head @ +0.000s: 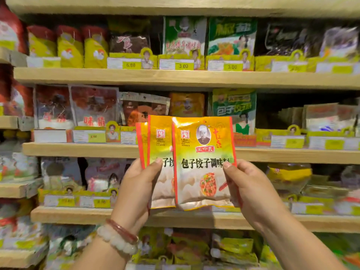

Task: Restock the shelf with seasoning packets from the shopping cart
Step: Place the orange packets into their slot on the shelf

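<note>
Both hands hold a small fan of orange-yellow seasoning packets up in front of the shelf (175, 151). The left hand (139, 184) grips the left packets (155, 141) at their lower left edge, thumb pressed on the front, fingers curled behind and out of sight. At least two packets show there, one peeking out at the far left behind the other; how many are in the stack I cannot tell. The right hand (247, 190) pinches the front packet (202, 162) at its right edge, thumb on the front over the end of the black printed text, the other fingers hidden behind. The front packet overlaps the left ones and stands upright, its face toward the camera, with a portrait and a red label near the top and a picture of dumplings below.

On the left wrist sit a pale bead bracelet (116, 240) and a dark red bangle (121, 229), touching each other.

Behind the packets, the wooden shelves carry rows of other seasoning bags in yellow trays with price tags (183, 65). A green bag (233, 108) stands just right of the held packets' top, an orange one (187, 104) right above them. The shelving background is blurred
</note>
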